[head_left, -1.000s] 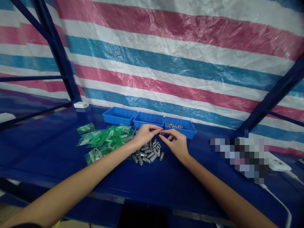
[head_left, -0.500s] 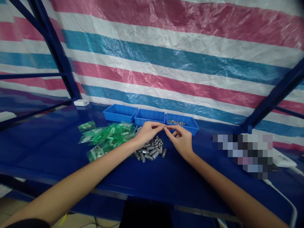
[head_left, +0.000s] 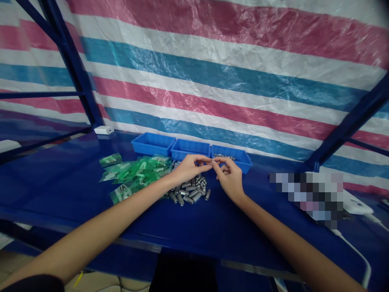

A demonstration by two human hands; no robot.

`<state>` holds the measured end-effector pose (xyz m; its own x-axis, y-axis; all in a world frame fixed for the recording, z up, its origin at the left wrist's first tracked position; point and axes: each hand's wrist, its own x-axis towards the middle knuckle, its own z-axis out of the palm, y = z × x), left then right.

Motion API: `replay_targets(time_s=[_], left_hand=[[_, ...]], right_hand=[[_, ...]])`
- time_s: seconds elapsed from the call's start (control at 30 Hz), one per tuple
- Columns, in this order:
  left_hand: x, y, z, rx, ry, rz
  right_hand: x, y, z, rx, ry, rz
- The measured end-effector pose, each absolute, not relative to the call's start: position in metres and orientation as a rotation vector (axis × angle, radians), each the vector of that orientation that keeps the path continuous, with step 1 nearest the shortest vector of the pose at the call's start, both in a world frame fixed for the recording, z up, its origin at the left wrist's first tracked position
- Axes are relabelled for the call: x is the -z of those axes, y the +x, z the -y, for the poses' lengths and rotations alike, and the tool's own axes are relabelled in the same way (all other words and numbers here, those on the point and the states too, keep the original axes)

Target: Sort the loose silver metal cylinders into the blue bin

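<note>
My left hand (head_left: pixel 191 167) and my right hand (head_left: pixel 230 174) meet fingertip to fingertip above the blue table. Both are closed in a pinch around something small between them, too hidden by the fingers to name. Beneath and beside my left hand lies a heap of short silvery metal cylinders (head_left: pixel 189 194), with smaller metal pieces among them. Just behind my right hand stands a blue bin (head_left: pixel 243 161) that holds small shiny metal parts (head_left: pixel 224 156).
Two more blue bins, a middle one (head_left: pixel 190 151) and a left one (head_left: pixel 152 144), line the back. Green plastic packets (head_left: pixel 139 172) are piled left of the metal heap. A small white box (head_left: pixel 103 130) sits by the left post. A white device (head_left: pixel 355 202) with a cable lies right.
My hands stay joined at nearly the same spot. The fingers of my right hand have shifted, with the thumb and forefinger turned slightly upward. The whole view has moved a little.
</note>
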<state>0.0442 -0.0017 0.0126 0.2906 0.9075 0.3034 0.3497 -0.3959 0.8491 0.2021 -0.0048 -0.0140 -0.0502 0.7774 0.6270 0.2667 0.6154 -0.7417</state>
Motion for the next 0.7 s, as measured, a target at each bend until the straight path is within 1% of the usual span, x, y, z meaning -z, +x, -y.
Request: replay_targets(time_s=[0.27, 0.43, 0.57, 0.7], left_hand=[[-0.014, 0.045, 0.002, -1.122, 1.962, -1.189], [-0.013, 0.043, 0.003, -1.114, 2.221, -1.289], [-0.007, 0.039, 0.0, -0.96, 2.54, -1.317], [-0.004, 0.038, 0.001, -0.721, 2.661, -1.431]], right_hand=[[0.015, 0.201, 0.002, -0.668, -0.919, 1.532], [0.017, 0.202, 0.001, -0.742, -0.926, 1.549], [0.019, 0.201, -0.001, -0.773, -0.907, 1.577], [0.017, 0.2, 0.0, -0.763, -0.914, 1.563]])
